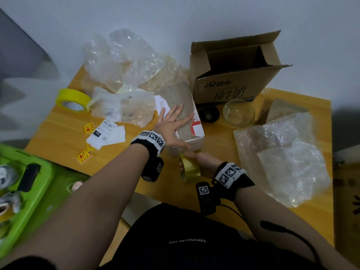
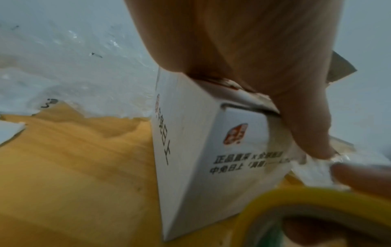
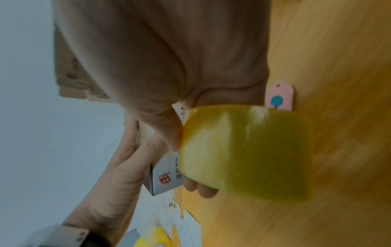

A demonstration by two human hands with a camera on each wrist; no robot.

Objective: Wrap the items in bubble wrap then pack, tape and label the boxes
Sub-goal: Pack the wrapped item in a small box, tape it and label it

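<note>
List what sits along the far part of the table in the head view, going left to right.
Yellow tape roll → crumpled clear plastic → white box under the left hand → black lid → glass bowl → bubble wrap. The open brown carton stands behind the lid and bowl.

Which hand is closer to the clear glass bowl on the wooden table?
Neither touches the clear glass bowl. The left hand, flat on the small white box, looks slightly nearer; the right hand grips a tape roll closer to the person.

Wooden table (image 1: pixel 58 121) against plain, seemingly white wall (image 1: pixel 175 16).
</note>
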